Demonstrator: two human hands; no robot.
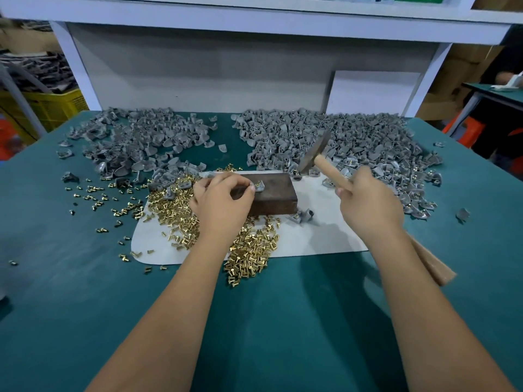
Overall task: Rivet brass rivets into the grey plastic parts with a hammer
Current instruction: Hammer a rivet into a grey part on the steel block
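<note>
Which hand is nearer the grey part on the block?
Left. The left hand pinches the grey part on the block; the right hand grips the hammer, off to its right.

- One view only, taken from a head-worn wide-angle camera placed above the near edge of the worktop [85,306]; no second view shared the scene.
- The camera faced forward and down, towards the far edge and the white back panel [198,80] behind it.
- Both forearms entered from the bottom of the frame; the left hand [223,202] and right hand [370,202] lay near mid-frame, at close range.
- The worktop's left and right edges bowed outward, a mark of lens distortion.
- Beyond the right edge, a neighbouring bench [498,94] was visible.
</note>
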